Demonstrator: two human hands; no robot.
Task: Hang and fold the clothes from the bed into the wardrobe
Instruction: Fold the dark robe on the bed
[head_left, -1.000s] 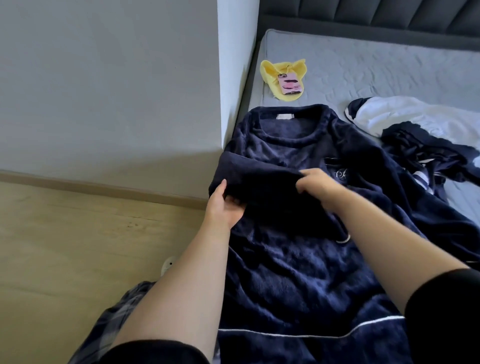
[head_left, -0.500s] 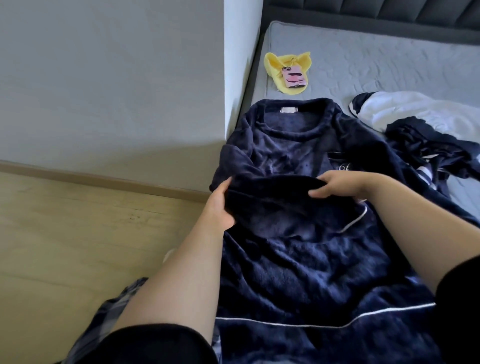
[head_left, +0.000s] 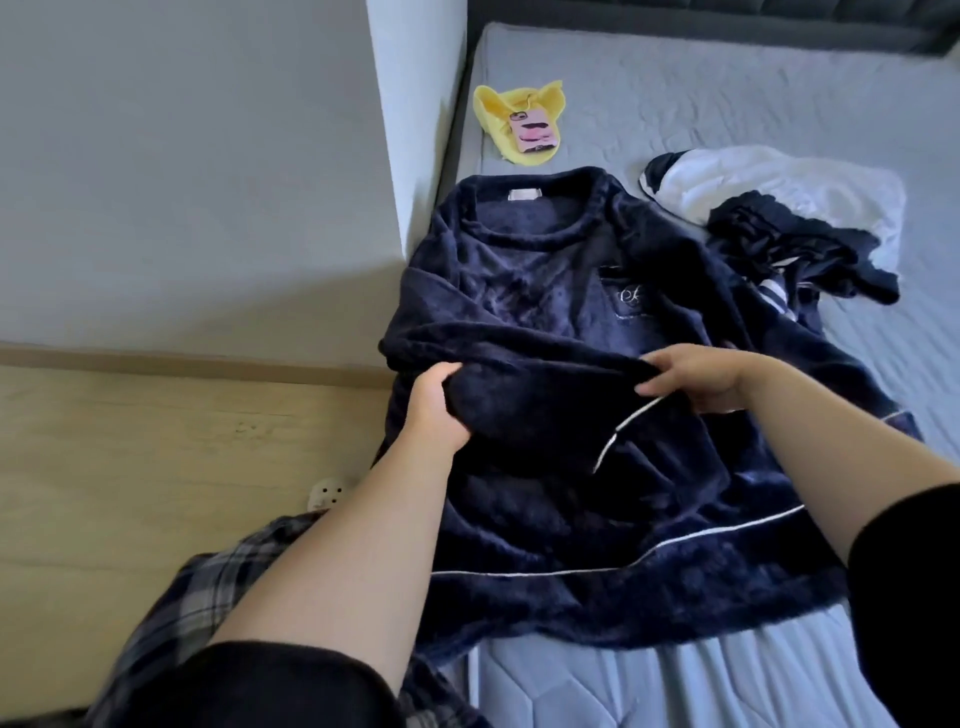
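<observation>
A navy fleece top (head_left: 597, 322) lies spread front-up on the grey bed (head_left: 753, 104), its round collar toward the headboard and its white-piped hem toward the person at the near edge. Its left sleeve is drawn across the chest, and both hands hold that folded-over sleeve. The left hand (head_left: 434, 410) grips the sleeve at the fold near the garment's left side, fingers curled under the thick cloth with the thumb on top. The right hand (head_left: 696, 376) pinches the sleeve farther along, near its white-piped cuff, with fingers bent down over the fabric and knuckles up. A small embroidered chest pocket shows just beyond the right hand. To the right on the bed, a white garment (head_left: 769, 192) lies crumpled, touching a dark bundle with striped trim (head_left: 800, 249) that overlaps the navy top's other sleeve. Beyond the collar, near the bed's corner, a yellow cloth (head_left: 506, 111) carries a pink phone (head_left: 535, 132) on top. A white wall corner stands left of the bed, with wooden floor (head_left: 156, 457) below it. Plaid trousers (head_left: 208, 587) show at the bottom left.
</observation>
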